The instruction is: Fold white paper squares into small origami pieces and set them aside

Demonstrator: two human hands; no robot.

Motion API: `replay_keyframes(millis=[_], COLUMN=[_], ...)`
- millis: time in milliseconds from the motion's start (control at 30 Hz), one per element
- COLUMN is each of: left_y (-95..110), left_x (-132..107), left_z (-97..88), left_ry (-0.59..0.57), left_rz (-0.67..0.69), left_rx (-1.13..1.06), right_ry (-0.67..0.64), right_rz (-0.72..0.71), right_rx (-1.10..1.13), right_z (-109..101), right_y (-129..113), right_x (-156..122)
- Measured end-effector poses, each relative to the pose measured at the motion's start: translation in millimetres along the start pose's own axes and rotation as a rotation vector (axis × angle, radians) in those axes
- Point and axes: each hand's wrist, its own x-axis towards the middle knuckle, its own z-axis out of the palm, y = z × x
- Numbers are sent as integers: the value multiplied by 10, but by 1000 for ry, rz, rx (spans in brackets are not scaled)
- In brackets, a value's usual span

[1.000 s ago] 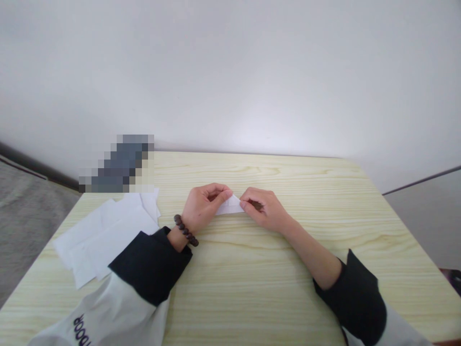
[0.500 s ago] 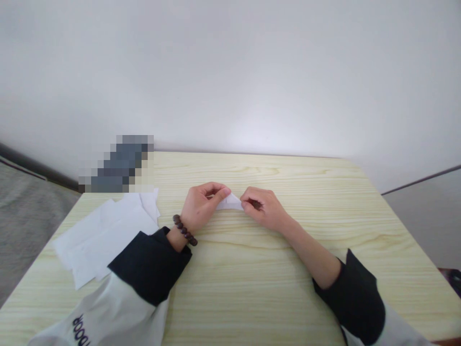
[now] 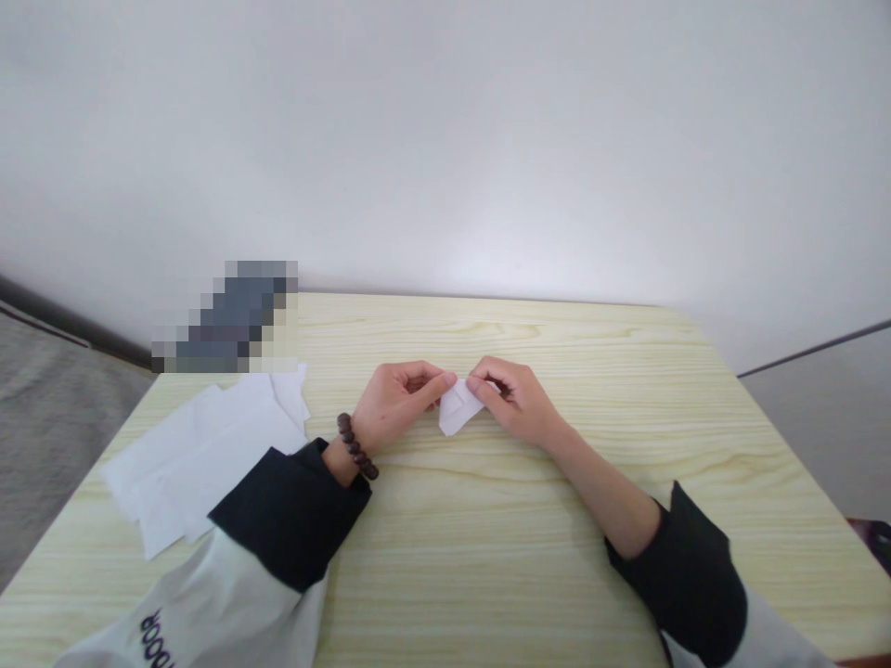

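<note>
Your left hand (image 3: 396, 404) and right hand (image 3: 511, 405) both pinch the small folded white paper (image 3: 458, 409), with your fingertips closed on its upper edge. The paper is tilted, its low corner pointing down at the desk (image 3: 487, 557) near the desk's middle. Can't tell if it touches the desk. Loose white sheets (image 3: 201, 455) lie on the desk's left part. There's a bead bracelet (image 3: 356, 447) on your left wrist.

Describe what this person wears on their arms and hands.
The left hand and right hand are bare. A dark brown beaded bracelet circles the left wrist. The left sleeve and right sleeve are whitish with broad black cuffs; the left carries dark lettering.
</note>
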Motion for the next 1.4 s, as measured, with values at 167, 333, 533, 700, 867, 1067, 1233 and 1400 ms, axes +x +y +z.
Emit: replay_keyframes(millis=[167,333,533,700,867,1067,1233,1400], left_y=[-46,-70,-67,-22,-20,-28,-26,-7], left_x=[-7,-17,-19,-19,-19,-29,0,15], left_z=[-16,-16,2,-6,-18,-6,-27,-42], left_ry=[-117,-100,-35,-24,-35,-132,-89,46], left_rz=[43,70,66,52,55,89,175,198], left_rx=[46,207,232,146,131,280,296,155], right_ry=[24,-22,-38,-60,-26,-47,-59,-52], right_rz=[-11,-66,-20,76,103,26,75,172], right_rx=[29,27,37,100,175,36,90,261], right_z=[-12,-6,0,-21,-26,-5,-11,-11], right_y=[4,11,19,28,27,7,25,39], right_x=[9,13,18,14,9,8,5,-2])
